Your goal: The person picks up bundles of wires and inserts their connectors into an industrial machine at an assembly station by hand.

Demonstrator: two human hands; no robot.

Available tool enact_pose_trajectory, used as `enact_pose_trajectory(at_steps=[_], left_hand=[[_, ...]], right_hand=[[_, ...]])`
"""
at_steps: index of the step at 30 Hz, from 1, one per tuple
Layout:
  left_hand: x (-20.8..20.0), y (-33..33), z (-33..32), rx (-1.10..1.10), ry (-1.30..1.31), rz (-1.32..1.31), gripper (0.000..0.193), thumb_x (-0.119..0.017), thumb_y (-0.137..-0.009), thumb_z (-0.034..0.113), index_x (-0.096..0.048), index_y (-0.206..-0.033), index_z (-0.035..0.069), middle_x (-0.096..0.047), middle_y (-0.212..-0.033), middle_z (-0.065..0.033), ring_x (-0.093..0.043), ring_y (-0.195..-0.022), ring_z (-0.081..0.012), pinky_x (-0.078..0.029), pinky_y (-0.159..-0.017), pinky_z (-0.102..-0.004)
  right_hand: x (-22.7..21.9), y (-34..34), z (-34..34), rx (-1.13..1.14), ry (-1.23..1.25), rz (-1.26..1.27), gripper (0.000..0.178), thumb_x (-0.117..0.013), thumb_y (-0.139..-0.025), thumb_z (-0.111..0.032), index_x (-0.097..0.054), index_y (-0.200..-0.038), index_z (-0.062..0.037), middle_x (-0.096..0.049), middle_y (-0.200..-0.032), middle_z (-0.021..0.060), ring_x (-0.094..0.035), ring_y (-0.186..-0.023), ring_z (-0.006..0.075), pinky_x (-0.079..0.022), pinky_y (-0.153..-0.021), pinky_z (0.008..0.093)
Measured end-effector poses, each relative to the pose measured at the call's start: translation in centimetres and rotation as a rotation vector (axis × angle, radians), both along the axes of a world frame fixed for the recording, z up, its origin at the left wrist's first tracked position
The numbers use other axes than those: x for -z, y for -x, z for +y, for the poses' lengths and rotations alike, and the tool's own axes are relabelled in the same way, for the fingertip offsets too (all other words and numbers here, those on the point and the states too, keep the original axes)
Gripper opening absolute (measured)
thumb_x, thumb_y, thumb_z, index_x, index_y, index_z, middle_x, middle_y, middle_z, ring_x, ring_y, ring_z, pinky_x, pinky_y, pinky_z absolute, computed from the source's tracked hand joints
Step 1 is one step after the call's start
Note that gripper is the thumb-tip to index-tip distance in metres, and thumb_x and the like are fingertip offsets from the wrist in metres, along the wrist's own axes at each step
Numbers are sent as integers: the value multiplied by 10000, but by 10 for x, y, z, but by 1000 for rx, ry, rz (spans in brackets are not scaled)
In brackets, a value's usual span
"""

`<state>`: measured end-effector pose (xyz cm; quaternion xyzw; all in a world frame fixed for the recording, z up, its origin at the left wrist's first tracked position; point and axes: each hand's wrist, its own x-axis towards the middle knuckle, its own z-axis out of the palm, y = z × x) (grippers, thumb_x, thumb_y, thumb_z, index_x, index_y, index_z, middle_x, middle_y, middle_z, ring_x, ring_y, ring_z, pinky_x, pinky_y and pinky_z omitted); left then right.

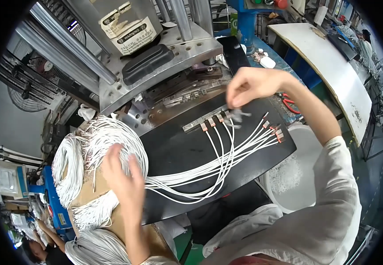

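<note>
My right hand (pixel 258 84) is pinched above the right end of a metal strip fixture (pixel 192 126). A blurred, pale, see-through bit (pixel 239 115) shows just under its fingertips; whether they grip it is unclear. Several cable ends with orange-and-silver connectors (pixel 212 122) sit in a row along the strip. Their white cables (pixel 187 171) run left across the black worktop (pixel 169 148). More connector ends (pixel 279 134) lie loose to the right. At the left, my left hand (pixel 123 174) hovers, slightly blurred and fingers apart, over or against a large coil of white cables (pixel 112 132).
A press with steel columns (pixel 70 42) and a thick plate (pixel 187 44) stands beyond the worktop. Further cable bundles (pixel 96 249) lie at the lower left. Red-handled pliers (pixel 291 105) and a grey-white bin (pixel 284 181) are on the right, before a white table (pixel 328 66).
</note>
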<state>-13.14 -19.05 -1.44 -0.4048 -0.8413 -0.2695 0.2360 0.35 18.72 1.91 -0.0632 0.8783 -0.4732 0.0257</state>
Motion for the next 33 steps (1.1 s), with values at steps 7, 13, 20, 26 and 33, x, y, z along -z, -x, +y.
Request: enact_pose_trajectory(at_steps=[7, 13, 20, 26, 33], left_hand=[[31, -107, 117, 491, 201, -91, 409, -737, -857, 308, -648, -1136, 21, -575, -1200, -145, -520, -1133, -313, -417, -909, -476], [35, -95, 136, 345, 358, -105, 358, -711, -879, 364, -654, -928, 13, -607, -967, -146, -579, -889, -297, -483, -737, -450], [35, 0, 162, 353, 111, -12, 269, -648, -899, 238, -656, -787, -6, -637, -746, -187, -633, -719, -365, -538, -694, -455], [24, 62, 190, 216, 283, -169, 293, -591, -879, 260, -683, -824, -12, -701, -837, -230, -695, -799, -382, -569, -747, -472], [35, 74, 190, 209, 290, -193, 311, -583, -886, 300, -695, -863, 11, -702, -839, -218, -690, -800, -394, -562, -763, -482]], right_hand=[[63, -21, -12, 114, -767, 240, 160, -624, -934, -62, -643, -1068, 21, -684, -955, 98, -626, -857, 201, -486, -821, 354], [55, 14, -23, 124, -154, -131, 287, -592, -956, -78, -620, -1221, 27, -681, -1103, 123, -625, -1023, 205, -479, -900, 349], [57, 130, -13, 413, -136, 179, 315, -572, -987, -173, -613, -1270, -42, -669, -1169, 94, -608, -1071, 200, -483, -955, 352], [132, 205, 113, 369, -846, 1069, 277, -616, -961, -276, -650, -1167, -93, -669, -1135, 68, -610, -1028, 189, -506, -891, 328], [134, 187, 107, 306, -438, 755, 444, -596, -968, -346, -534, -1360, -146, -612, -1289, 93, -610, -1116, 229, -490, -979, 395]])
